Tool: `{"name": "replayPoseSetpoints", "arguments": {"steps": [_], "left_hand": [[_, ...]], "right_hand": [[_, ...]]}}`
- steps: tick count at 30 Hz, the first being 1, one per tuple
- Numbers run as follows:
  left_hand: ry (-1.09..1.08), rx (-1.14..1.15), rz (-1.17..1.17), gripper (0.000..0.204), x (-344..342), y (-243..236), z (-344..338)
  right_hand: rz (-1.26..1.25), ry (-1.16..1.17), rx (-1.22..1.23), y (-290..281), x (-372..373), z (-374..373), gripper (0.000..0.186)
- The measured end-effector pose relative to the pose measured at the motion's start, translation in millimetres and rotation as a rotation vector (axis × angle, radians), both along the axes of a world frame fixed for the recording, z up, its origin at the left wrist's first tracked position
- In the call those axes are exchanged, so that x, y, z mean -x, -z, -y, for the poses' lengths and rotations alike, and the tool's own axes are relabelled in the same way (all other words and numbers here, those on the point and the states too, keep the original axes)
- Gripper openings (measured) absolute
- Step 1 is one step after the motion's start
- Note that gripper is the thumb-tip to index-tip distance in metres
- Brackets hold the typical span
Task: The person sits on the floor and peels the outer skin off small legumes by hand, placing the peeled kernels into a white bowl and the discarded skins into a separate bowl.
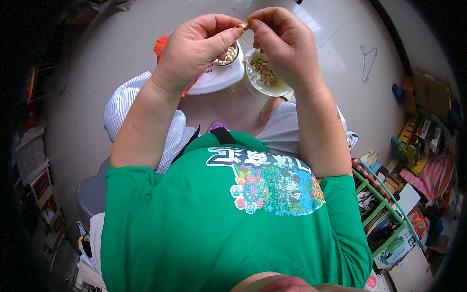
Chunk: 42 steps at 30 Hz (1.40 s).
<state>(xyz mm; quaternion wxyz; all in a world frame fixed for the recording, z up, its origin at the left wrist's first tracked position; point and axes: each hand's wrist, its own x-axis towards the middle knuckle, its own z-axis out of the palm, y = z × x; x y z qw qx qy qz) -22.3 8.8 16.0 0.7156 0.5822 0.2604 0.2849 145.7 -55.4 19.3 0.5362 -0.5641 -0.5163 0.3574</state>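
Observation:
My left hand (194, 51) and my right hand (288, 48) meet at the top of the view, fingertips almost touching. Between the left thumb and forefinger is a small pale nut or seed (242, 26). My right thumb and forefinger are pinched against its right side; whether they hold a bit of shell, I cannot make out. Below the left hand, partly covered by it, a bowl of round whitish nuts or seeds (227, 57) stands on a white stool (219, 80). Under the right hand is a lined bin (281, 89) with light-brown shell pieces (262, 70) in it.
Something red, like a plastic bag (160, 47), shows behind my left wrist. A blue clothes hanger (368, 63) lies on the tiled floor at the right. A green rack (382, 204) crammed with household things stands at the lower right, near cardboard boxes (430, 92).

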Motion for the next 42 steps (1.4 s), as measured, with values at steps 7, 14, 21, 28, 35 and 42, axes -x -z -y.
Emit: {"name": "replayPoseSetpoints", "arguments": {"steps": [7, 14, 21, 28, 35, 42], "left_hand": [[-0.005, -0.032, 0.008, 0.023, 0, 2, -1], [-0.093, -0.491, -0.175, 0.019, 1, 3, -2], [-0.209, -0.696, -0.135, 0.014, -3, -1, 3], [-0.186, -0.137, -0.003, 0.018, -6, 7, 9], [-0.035, 0.167, 0.162, 0.026, -4, 7, 6], [-0.017, 0.273, 0.265, 0.023, -1, 9, -4]], "right_hand": [[-0.045, -0.032, 0.046, -7, -3, 0, 0.013], [0.044, -0.083, -0.053, -7, 2, 4, 0.012], [0.142, -0.076, -0.031, -6, 1, 4, 0.012], [0.048, -0.011, 0.01, -3, 8, 1, 0.012], [-0.107, -0.026, 0.04, -3, 6, 3, 0.013], [0.191, 0.016, 0.107, -7, -3, 3, 0.014]]}}
